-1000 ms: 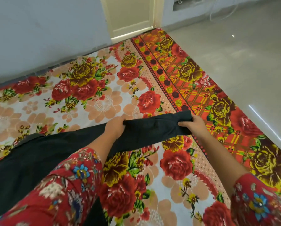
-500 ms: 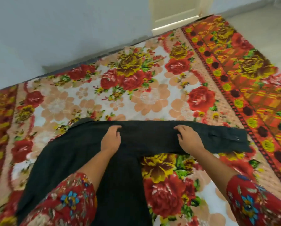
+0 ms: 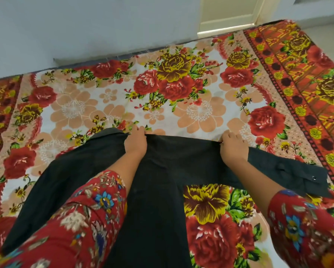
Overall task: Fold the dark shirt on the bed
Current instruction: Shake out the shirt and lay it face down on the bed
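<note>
Since half a second ago both hands slid up to the shirt's (image 3: 158,171) top edge. Left hand (image 3: 135,142) and right hand (image 3: 233,147) press there, fingers apparently pinching the fabric. Shirt lies mid-bed (image 3: 108,105); sleeve (image 3: 290,174) reaches toward the right edge.

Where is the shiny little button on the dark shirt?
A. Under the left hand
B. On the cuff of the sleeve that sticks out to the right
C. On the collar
B: the button sits on the cuff of the dark shirt, past the right hand.
</note>
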